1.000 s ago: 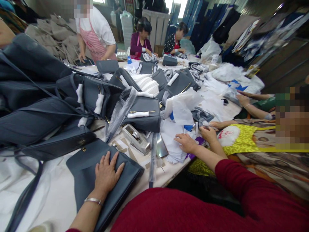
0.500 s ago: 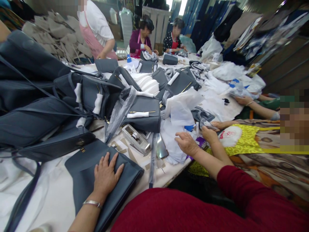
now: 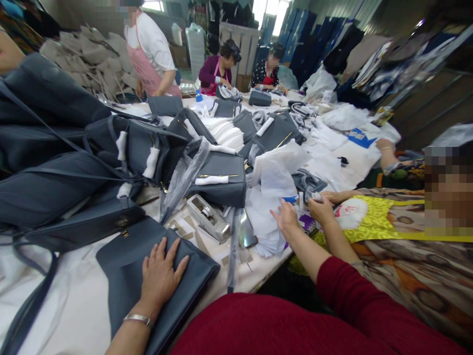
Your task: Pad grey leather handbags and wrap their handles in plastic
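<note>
My left hand (image 3: pixel 161 268) lies flat on a dark blue-grey leather bag (image 3: pixel 127 268), fingers spread. The bag lies on its side near the table's front edge, with small gold-coloured metal letters by its upper left. Farther right, my right hand (image 3: pixel 288 217) is stretched out beside a stack of thin white paper sheets (image 3: pixel 260 222), fingers apart and nothing visible in them. Whether its fingertips touch the paper I cannot tell. Between my hands are a clear tape dispenser (image 3: pixel 209 217), a phone (image 3: pixel 247 229) and a strip of clear plastic (image 3: pixel 233 251).
Dark bags (image 3: pixel 55 187) with wrapped handles are heaped at the left. Another bag (image 3: pixel 218 172) stands behind the dispenser. A co-worker in a yellow apron (image 3: pixel 377 217) sits close on my right, hands near mine. Other people work across the table.
My right hand has shifted slightly right and down along the paper, its fingers now reaching toward it. My left hand stays on the bag. The view has tilted up a little.
</note>
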Action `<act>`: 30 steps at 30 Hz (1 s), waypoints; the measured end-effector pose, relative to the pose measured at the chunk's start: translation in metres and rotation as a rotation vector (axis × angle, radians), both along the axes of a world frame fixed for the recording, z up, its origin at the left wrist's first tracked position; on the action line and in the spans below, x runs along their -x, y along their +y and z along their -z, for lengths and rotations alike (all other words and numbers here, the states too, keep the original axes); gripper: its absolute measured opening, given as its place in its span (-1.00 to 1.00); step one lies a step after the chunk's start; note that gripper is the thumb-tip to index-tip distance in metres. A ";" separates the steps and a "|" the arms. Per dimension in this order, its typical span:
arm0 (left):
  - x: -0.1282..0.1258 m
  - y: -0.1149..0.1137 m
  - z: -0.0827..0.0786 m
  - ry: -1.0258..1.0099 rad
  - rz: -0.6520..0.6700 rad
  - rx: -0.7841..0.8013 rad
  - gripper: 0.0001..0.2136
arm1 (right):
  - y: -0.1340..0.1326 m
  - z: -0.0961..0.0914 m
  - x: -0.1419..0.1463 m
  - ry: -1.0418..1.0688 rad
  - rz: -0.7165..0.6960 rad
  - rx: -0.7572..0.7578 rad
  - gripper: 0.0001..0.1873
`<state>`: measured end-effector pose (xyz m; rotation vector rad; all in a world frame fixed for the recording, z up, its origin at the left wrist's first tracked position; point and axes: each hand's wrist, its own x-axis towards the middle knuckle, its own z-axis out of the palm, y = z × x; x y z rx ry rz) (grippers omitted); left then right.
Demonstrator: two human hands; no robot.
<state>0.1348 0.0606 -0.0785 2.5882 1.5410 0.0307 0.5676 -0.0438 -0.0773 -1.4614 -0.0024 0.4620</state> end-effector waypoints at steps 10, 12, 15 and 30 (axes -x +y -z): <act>-0.001 0.000 0.000 0.011 -0.009 0.028 -0.42 | -0.036 0.015 0.021 0.140 0.052 0.388 -0.84; -0.002 0.000 -0.001 0.011 -0.006 0.025 -0.42 | -0.046 0.021 0.025 0.089 -0.022 0.468 -0.83; -0.002 0.000 -0.002 0.011 0.002 0.016 -0.42 | -0.050 0.022 0.019 -0.035 -0.122 0.558 -0.70; 0.000 0.001 0.000 -0.012 -0.014 0.017 -0.44 | 0.025 0.002 -0.047 -0.872 -0.645 1.448 -0.58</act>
